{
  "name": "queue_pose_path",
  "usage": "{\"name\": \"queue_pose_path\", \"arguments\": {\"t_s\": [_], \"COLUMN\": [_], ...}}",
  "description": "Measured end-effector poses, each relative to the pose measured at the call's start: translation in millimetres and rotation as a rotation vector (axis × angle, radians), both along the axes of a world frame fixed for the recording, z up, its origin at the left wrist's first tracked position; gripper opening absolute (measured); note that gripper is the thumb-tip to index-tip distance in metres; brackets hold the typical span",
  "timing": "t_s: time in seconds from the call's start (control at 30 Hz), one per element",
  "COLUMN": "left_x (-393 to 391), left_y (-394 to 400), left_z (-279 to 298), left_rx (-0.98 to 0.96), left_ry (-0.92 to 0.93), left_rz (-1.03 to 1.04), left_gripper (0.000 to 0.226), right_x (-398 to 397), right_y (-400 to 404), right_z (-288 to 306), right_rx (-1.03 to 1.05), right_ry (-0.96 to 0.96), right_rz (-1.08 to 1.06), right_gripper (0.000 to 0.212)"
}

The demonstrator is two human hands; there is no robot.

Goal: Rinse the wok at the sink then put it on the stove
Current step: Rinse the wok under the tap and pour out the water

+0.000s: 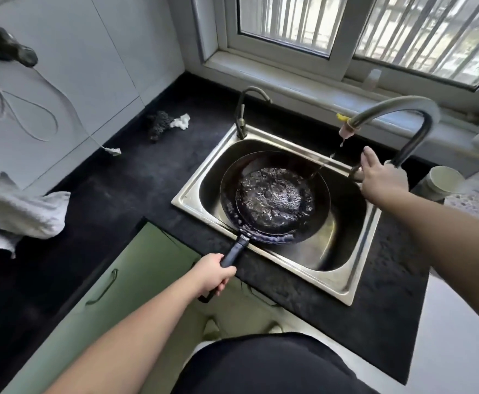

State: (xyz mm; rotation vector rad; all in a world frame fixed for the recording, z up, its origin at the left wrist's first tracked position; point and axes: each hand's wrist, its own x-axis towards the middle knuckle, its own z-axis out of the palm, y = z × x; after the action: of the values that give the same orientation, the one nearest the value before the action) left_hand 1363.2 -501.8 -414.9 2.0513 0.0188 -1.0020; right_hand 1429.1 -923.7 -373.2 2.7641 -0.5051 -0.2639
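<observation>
The black wok [275,197] rests inside the steel sink [201,191], with rippling water pooled in its bowl. My left hand [215,275] is shut on the wok's dark handle [234,251], which sticks out over the counter's front edge. My right hand [379,176] holds the lever at the foot of the tall curved faucet [397,109]. A thin stream of water falls from the spout [346,130] towards the wok's far rim. No stove is in view.
A second small tap [242,112] stands at the sink's back left corner. A dark scrubber [158,125] and a white crumpled paper [181,121] lie on the black counter [124,177]. A grey cloth [16,211] lies at left, a white cup [443,182] at right.
</observation>
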Motion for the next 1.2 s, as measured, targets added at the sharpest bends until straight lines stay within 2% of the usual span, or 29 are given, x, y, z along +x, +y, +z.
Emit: {"name": "queue_pose_path", "arguments": {"t_s": [0.1,0.2,0.3,0.37,0.47,0.57,0.73,0.83,1.07,1.2], "left_x": [-1,-2,-2,-3,-2,-1,1,2,2,3], "left_y": [0,0,0,0,-1,0,0,1,3,5], "left_z": [1,0,0,1,1,1,2,2,1,-1], "left_rx": [0.004,0.002,0.005,0.007,0.009,0.021,0.059,0.087,0.102,0.075], "left_ry": [0.000,0.006,0.003,0.005,0.009,0.001,-0.017,-0.041,-0.071,-0.078], "left_rz": [0.007,0.018,0.025,0.027,0.020,0.007,-0.024,-0.047,-0.088,-0.099], "left_gripper": [0.014,0.014,0.014,0.014,0.013,0.011,0.012,0.012,0.017,0.031], "right_x": [-2,2,-2,-14,-42,-78,-113,-121,-132,-132], "right_y": [1,4,23,53,101,152,222,247,260,268], "right_z": [5,0,7,16,13,0,-39,-49,-48,-51], "right_rx": [0.042,0.199,0.361,0.432,0.587,0.805,1.235,1.481,1.608,1.652], "right_ry": [0.034,-0.011,-0.091,-0.173,-0.219,-0.113,0.192,0.263,0.295,0.270], "right_rz": [0.007,-0.039,-0.107,-0.102,-0.077,-0.085,-0.150,-0.248,-0.403,-0.500], "right_gripper": [0.066,0.075,0.076,0.071,0.046,0.026,0.027,0.025,0.015,0.016]}}
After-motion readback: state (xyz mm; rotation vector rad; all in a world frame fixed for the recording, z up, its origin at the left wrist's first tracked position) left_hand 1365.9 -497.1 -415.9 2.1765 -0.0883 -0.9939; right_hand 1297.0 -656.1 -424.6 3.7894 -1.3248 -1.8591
